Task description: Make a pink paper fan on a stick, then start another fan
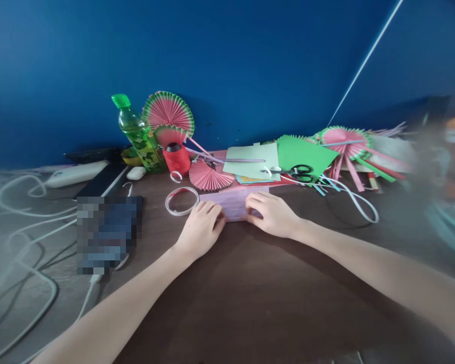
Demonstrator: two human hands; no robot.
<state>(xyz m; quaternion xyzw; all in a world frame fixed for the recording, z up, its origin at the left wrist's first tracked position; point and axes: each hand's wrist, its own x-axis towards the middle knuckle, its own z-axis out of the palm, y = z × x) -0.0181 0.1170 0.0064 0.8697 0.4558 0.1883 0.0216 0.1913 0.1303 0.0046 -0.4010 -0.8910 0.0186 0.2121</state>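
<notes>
A pale purple sheet of paper lies on the dark brown table. My left hand presses on its left end with the fingers curled onto it. My right hand holds down its right end, fingers bent over the edge. The paper looks folded into narrow pleats, though that is blurry. A roll of clear tape lies just left of my left hand.
Pink and green paper fans stand against the blue wall by a green bottle and a red cup. Black scissors lie on green paper. Paper strips and another fan sit at right. White cables cross the left.
</notes>
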